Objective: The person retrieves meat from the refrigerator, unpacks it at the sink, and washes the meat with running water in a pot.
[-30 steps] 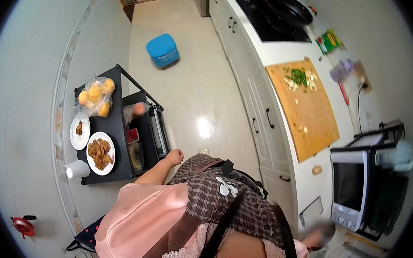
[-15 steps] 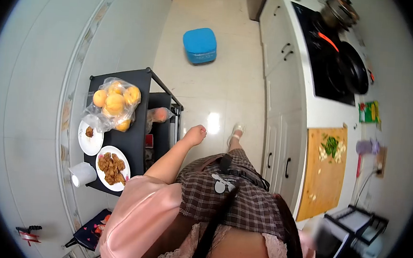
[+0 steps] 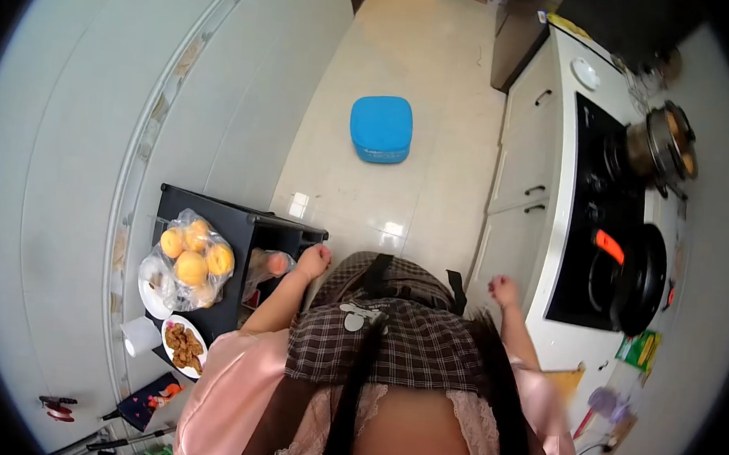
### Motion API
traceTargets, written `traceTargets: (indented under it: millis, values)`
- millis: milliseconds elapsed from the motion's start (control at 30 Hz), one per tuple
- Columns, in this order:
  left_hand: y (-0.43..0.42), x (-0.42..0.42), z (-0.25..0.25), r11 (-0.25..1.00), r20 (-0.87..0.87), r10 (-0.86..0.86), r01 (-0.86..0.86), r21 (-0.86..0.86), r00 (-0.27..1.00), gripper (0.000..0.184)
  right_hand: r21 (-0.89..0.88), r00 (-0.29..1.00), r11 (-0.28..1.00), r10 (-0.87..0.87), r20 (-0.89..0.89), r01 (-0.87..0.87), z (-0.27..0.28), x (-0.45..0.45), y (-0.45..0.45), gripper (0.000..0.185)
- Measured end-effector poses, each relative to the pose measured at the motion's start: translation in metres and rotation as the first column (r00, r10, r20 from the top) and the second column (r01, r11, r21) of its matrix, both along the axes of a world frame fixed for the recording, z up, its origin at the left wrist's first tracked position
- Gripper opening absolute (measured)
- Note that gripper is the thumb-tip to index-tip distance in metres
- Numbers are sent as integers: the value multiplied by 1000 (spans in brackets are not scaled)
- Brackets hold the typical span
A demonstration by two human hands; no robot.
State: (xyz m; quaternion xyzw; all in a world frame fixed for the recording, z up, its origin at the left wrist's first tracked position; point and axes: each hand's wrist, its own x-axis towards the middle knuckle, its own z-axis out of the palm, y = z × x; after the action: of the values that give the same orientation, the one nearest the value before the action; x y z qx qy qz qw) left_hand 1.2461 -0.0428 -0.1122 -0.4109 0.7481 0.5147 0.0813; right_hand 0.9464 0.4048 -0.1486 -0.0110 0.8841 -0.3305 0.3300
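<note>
My left hand (image 3: 315,260) hangs low at my side with its fingers curled and nothing visible in them. It is nearest the front corner of the black shelf rack (image 3: 255,218). On the rack lie a clear bag of yellow-orange fruit (image 3: 192,268) and a plate of brown fried pieces (image 3: 184,345). My right hand (image 3: 502,289), also curled and seemingly without anything in it, is in front of the white cabinet doors (image 3: 511,250). A checked apron (image 3: 411,341) covers my front.
A blue stool (image 3: 382,127) stands on the tiled floor ahead. Along the right counter are a black cooktop (image 3: 591,184), a steel pot (image 3: 656,148), a frying pan (image 3: 644,281) and part of a wooden cutting board (image 3: 569,384). A white cup (image 3: 140,336) is at the left.
My view has moved forward past the cutting board and closer to the cooktop. My right hand has come into sight, while my left stays curled beside the rack.
</note>
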Motion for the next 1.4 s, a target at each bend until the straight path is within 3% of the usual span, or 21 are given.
traceTargets:
  millis: [67, 133, 200, 267, 333, 400, 467, 533, 567, 633, 700, 733, 767, 800, 833, 867, 967, 1100, 1200, 1267, 1400]
  values:
    - [-7, -19, -2, 998, -17, 69, -69, 3, 997, 12, -61, 993, 997, 49, -106, -55, -2, -78, -39, 30]
    - [-22, -45, 8, 990, -74, 140, -142, -26, 987, 13, -145, 989, 988, 30, -143, -51, 43, -122, -95, 29]
    - [-47, -65, 1, 991, -87, 104, -111, -78, 991, 15, -304, 983, 940, -178, -43, 157, 82, -143, -142, 25]
    - [-81, -88, 4, 953, 6, 53, -48, -300, 999, 18, -305, 988, 945, -141, -64, 115, 75, -154, -158, 25]
    - [-137, -106, -21, 939, -61, 186, -195, -283, 981, 22, -294, 990, 953, -102, -93, 71, 63, -160, -160, 24]
    - [-192, -135, -4, 885, -66, 239, -245, -396, 969, 15, -29, 971, 977, 208, -122, -213, 29, -155, -140, 29]
    - [-258, -148, -8, 840, -141, 295, -327, -433, 945, 21, 232, 951, 935, 296, -88, -269, 15, -137, -127, 25]
    - [-306, -171, 46, 780, -126, 406, -415, -468, 905, 28, 260, 944, 948, 100, 313, -186, -42, -131, -88, 26]
    - [-327, -178, 74, 751, -68, 468, -437, -495, 881, 32, 272, 942, 943, 99, 320, -191, -51, -135, -91, 26]
    - [-364, -183, 122, 622, -83, 559, -483, -616, 825, 45, 277, 900, 863, 360, 248, -422, -65, -143, -103, 29]
    - [-400, -180, 150, 258, -165, 538, -348, -901, 827, 54, 290, 782, 727, 597, 179, -622, -70, -148, -121, 33]
    - [-413, -182, 170, 132, -190, 567, -316, -939, 801, 58, 299, 698, 642, 702, 140, -706, -71, -153, -132, 34]
    - [-423, -185, 192, 4, -219, 592, -275, -961, 775, 62, 444, 740, 613, 642, 201, -653, -43, -165, -182, 36]
    - [-434, -187, 200, 7, -211, 599, -269, -963, 773, 62, 242, 964, 945, 169, 206, -218, 28, -172, -256, 37]
    - [-443, -189, 204, -67, -224, 624, -234, -970, 749, 66, 158, 970, 960, 214, 112, -230, 16, -190, -273, 33]
    - [-452, -190, 208, -143, -243, 646, -198, -970, 724, 71, -25, 981, 989, 147, 123, -145, 49, -200, -317, 28]
    - [-463, -196, 216, -3, -179, 688, -244, -970, 704, 77, -159, 984, 974, 170, 45, -160, 74, -231, -396, 28]
    - [-470, -192, 208, 62, -193, 648, -304, -951, 737, 78, -190, 975, 963, 208, 83, -189, 85, -253, -450, 23]
    - [-471, -175, 204, 145, -197, 618, -358, -923, 761, 78, -130, 937, 930, 349, 18, -344, 69, -262, -452, 24]
    - [-484, -160, 194, 205, -104, 667, -316, -926, 738, 77, 121, 805, 808, 587, -88, -576, 67, -272, -458, 27]
    - [-482, -173, 183, 184, -16, 708, -206, -961, 706, 75, 180, 789, 777, 614, -10, -603, 47, -296, -468, 31]
